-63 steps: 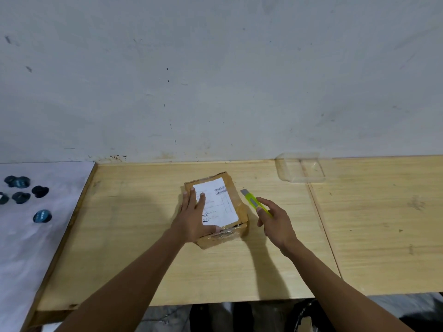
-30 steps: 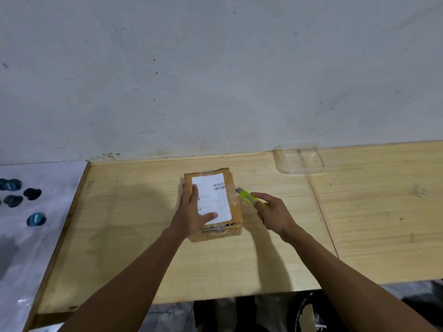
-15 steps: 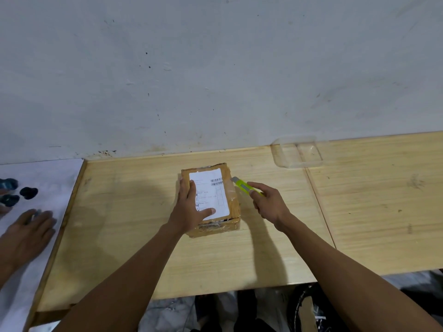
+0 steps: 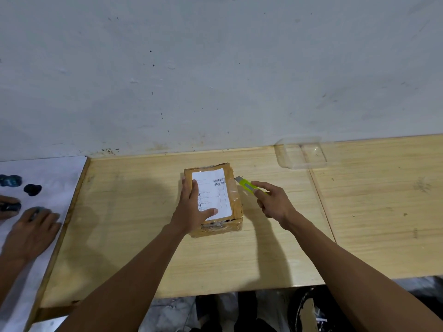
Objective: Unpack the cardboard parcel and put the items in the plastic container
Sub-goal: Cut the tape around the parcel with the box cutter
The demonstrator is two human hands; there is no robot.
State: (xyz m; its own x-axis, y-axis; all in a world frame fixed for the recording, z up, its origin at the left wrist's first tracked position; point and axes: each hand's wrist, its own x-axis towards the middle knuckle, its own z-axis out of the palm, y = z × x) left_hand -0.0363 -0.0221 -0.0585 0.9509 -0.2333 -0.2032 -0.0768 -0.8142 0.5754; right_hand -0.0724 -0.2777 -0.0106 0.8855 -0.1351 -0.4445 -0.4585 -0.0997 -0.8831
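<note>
Scuffed grey wall (image 4: 215, 68); wooden table (image 4: 371, 212)

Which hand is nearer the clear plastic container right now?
Right. The right hand, gripping the yellow cutter, lies just below-left of the container; the left hand rests on the parcel, farther left.

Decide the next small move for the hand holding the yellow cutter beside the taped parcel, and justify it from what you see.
Probably draw the cutter along the parcel's right top edge to slit the tape. The parcel is still sealed, the left hand presses it flat, and the right hand has the cutter's tip at that far corner.
</note>
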